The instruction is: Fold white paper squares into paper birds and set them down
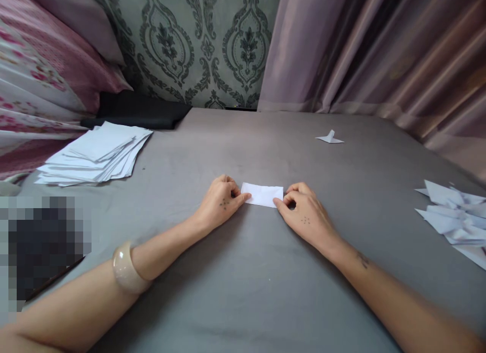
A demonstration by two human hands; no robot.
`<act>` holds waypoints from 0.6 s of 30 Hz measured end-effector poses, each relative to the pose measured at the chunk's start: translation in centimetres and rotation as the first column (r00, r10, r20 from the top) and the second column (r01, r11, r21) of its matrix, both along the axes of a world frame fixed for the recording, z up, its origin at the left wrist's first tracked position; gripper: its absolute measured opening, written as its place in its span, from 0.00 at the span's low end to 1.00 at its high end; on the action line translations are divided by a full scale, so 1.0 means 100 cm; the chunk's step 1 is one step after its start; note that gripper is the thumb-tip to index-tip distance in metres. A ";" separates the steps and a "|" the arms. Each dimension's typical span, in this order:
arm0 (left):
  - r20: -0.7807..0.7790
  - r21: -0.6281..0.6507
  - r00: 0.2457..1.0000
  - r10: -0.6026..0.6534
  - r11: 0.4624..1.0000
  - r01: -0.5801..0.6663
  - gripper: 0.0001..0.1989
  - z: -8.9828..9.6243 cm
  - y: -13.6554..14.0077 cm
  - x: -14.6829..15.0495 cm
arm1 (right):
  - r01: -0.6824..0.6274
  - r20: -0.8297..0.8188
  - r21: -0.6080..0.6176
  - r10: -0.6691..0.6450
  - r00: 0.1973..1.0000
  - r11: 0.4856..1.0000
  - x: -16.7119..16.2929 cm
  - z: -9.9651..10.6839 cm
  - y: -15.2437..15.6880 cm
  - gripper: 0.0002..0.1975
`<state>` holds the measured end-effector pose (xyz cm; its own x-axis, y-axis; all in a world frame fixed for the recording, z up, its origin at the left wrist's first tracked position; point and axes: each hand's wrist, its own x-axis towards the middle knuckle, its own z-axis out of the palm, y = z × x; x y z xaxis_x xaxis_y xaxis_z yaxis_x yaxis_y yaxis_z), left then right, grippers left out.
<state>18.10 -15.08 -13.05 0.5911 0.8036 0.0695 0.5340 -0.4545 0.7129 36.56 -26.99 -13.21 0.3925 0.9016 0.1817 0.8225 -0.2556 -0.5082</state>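
Paper (261, 195) held, stack (96, 153) left, folded pieces (461, 221) right

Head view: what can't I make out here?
All in the head view:
Held paper: underside, turned away from the camera.
Left hand, right hand: some fingers, hidden by the hands themselves.
Folded papers: cut off by the right edge.
Dark object: blurred by pixel blocks.

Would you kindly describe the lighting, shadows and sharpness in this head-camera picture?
In the head view, light is soft; left hand, right hand and white paper look fairly clear; a shadow falls on the grey sheet beside the left forearm; the bangle glints; the right forearm blurs toward the frame edge; pixelation hides a lower-left patch.
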 end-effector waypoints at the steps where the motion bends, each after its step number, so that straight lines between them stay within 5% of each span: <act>1: -0.008 -0.002 1.000 -0.004 1.000 0.004 0.14 0.000 0.000 0.000 | 0.000 0.001 -0.002 0.000 1.000 1.000 0.000 0.000 0.000 0.15; 18: -0.077 0.077 0.996 -0.043 0.996 0.049 0.14 -0.002 0.001 -0.005 | 0.003 0.004 -0.079 -0.003 1.000 0.997 0.002 0.002 -0.001 0.14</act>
